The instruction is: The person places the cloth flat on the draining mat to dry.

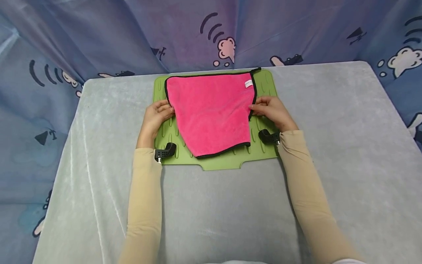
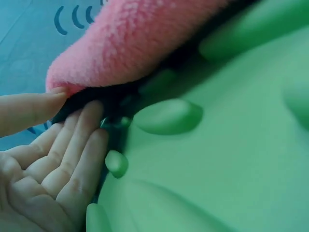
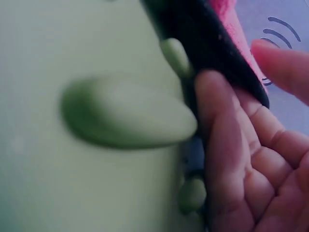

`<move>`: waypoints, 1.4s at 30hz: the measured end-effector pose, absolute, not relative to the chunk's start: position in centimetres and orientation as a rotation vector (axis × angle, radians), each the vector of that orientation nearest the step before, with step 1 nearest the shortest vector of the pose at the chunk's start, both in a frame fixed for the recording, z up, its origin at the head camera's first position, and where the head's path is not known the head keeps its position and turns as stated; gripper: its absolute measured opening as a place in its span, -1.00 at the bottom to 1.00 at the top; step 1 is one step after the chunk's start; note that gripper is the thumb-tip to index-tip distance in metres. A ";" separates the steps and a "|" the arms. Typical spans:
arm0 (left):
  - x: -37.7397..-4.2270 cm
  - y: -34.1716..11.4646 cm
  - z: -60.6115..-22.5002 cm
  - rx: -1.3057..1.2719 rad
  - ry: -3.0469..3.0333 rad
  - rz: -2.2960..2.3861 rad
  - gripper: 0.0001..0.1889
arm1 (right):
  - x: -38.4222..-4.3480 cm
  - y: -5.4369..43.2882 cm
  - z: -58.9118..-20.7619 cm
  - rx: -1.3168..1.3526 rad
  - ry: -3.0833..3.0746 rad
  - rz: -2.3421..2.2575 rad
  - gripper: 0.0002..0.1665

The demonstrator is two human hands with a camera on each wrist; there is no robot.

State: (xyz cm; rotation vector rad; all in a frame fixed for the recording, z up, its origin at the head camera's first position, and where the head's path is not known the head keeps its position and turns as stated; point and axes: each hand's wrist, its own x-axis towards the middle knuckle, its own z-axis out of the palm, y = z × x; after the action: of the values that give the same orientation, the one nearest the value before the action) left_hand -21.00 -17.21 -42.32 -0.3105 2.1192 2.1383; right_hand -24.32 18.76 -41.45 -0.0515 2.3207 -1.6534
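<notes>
A bright pink fuzzy cloth [image 1: 212,110] with black edging and a small white label lies over a green ridged mat [image 1: 224,164]. My left hand [image 1: 157,116] pinches the cloth's left edge; in the left wrist view its thumb [image 2: 34,111] rests on the pink pile and the fingers reach beneath the black trim. On the opposite side, my right hand [image 1: 271,110] holds the right edge between thumb and fingers. Fingertips go under the black trim [image 3: 217,43] in the right wrist view. The cloth's lower edge curves and lifts slightly at its right corner.
The mat lies on a table with a pale grey plush cover [image 1: 224,212], near its far edge. A blue-purple patterned curtain [image 1: 184,33] hangs behind and at the sides. Black wrist mounts [image 1: 169,149] extend over the mat.
</notes>
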 end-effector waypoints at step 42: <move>-20.2 -18.2 -42.1 -0.230 2.025 2.244 -0.92 | -24.5 20.5 -41.7 -0.056 2.141 -1.878 -0.93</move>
State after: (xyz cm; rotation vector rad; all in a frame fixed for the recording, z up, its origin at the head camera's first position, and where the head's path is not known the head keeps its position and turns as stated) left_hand -20.18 -18.24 -42.14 -0.2304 2.0248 2.2445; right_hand -24.46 20.47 -41.72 -0.0562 2.1410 -1.8781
